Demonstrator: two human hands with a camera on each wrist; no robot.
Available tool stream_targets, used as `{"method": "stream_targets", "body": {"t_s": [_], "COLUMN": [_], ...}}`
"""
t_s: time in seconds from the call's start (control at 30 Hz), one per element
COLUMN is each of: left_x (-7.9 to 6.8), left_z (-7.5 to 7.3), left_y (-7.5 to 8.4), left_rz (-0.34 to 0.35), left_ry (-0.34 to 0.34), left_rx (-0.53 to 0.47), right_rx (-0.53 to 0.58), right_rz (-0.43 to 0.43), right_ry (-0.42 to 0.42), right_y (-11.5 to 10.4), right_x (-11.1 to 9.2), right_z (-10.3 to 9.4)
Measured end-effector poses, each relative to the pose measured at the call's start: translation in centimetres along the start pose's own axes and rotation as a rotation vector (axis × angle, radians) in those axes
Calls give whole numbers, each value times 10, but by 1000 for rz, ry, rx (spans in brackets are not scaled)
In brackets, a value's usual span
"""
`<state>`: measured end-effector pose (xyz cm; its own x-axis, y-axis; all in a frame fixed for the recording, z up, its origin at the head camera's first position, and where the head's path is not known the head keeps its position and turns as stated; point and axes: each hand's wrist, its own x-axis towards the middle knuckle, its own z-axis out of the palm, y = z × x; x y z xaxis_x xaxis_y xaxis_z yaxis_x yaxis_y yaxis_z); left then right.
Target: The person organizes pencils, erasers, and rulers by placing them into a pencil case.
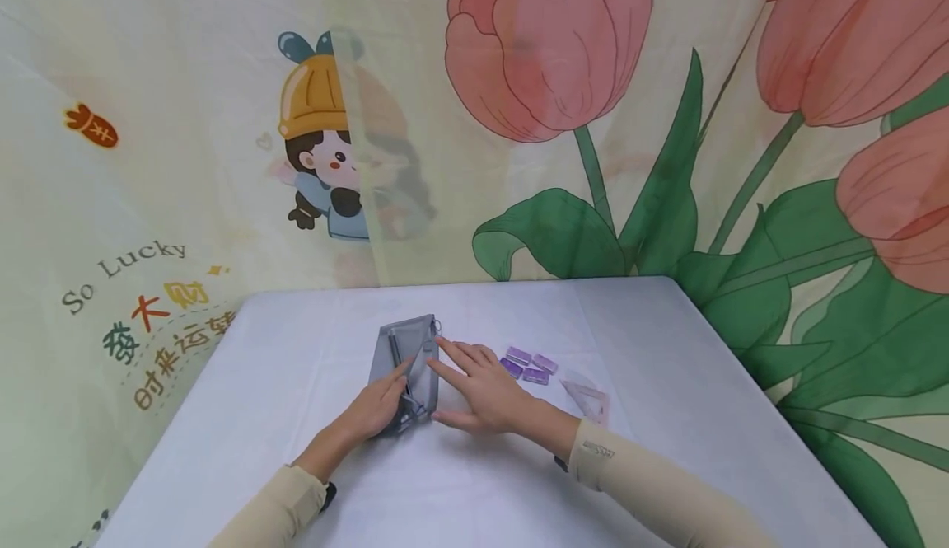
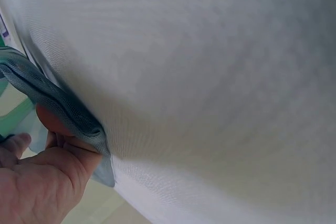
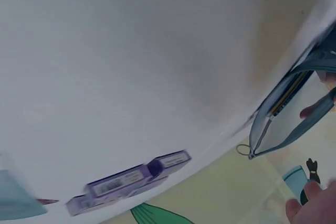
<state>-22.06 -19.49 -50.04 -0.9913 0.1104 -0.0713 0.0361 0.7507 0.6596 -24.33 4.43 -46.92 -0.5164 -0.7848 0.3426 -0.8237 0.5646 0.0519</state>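
Observation:
A grey zip pencil pouch [image 1: 382,358] lies on the white table, tilted a little. My left hand [image 1: 374,408] grips its left side, index finger stretched across the top. In the left wrist view, the left thumb and fingers [image 2: 68,156] pinch the pouch's edge [image 2: 68,111]. Through the open zip in the right wrist view, slim pencils [image 3: 289,94] show inside the pouch. Beside the pouch's right edge hovers my right hand [image 1: 485,387], its fingers spread and holding nothing; whether a fingertip touches the pouch I cannot tell.
Several small purple boxes [image 1: 535,376] lie to the right of the right hand. A clear set square [image 1: 589,400] is nearer the right forearm. The table [image 1: 652,350] ends at a printed curtain [image 1: 415,268] behind.

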Motion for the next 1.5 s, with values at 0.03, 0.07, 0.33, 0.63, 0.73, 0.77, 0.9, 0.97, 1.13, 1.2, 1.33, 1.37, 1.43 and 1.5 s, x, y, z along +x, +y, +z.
{"method": "stream_targets", "body": {"t_s": [0.03,0.07,0.33,0.63,0.73,0.77,0.9,0.97,1.13,1.2,1.33,1.37,1.43,1.5], "left_x": [0,-1,0,0,0,0,1,1,0,0,1,1,1,1], "left_z": [-1,-1,-1,-2,-3,-3,-3,-2,-1,0,1,1,2,2], "left_y": [0,0,2,1,1,1,0,0,-1,-1,0,0,0,1], "left_rz": [-2,-5,-8,-20,-27,-25,-15,-8,5,10,4,3,0,-8], "left_ry": [1,2,4,-2,-10,-12,-9,-8,-10,-8,-8,-9,-10,-14], "left_rx": [1,6,-7,-10,-18,-18,-17,-15,-11,-11,-15,-16,-19,-18], "right_rx": [-16,-27,-78,-73,-63,-59,-51,-50,-67,-67,4,33,87,134], "right_rz": [-14,-28,-64,-3,4,6,14,21,59,81,153,175,220,260], "right_ry": [11,18,-76,-117,-103,-98,-93,-98,-131,-139,-146,-149,-162,-174], "right_y": [1,1,-1,11,18,20,28,31,40,44,53,55,60,64], "right_x": [-4,-7,-29,-44,-51,-54,-62,-67,-77,-81,-90,-91,-95,-98], "right_z": [0,1,3,1,3,3,4,3,2,2,0,-1,-2,-3]}}
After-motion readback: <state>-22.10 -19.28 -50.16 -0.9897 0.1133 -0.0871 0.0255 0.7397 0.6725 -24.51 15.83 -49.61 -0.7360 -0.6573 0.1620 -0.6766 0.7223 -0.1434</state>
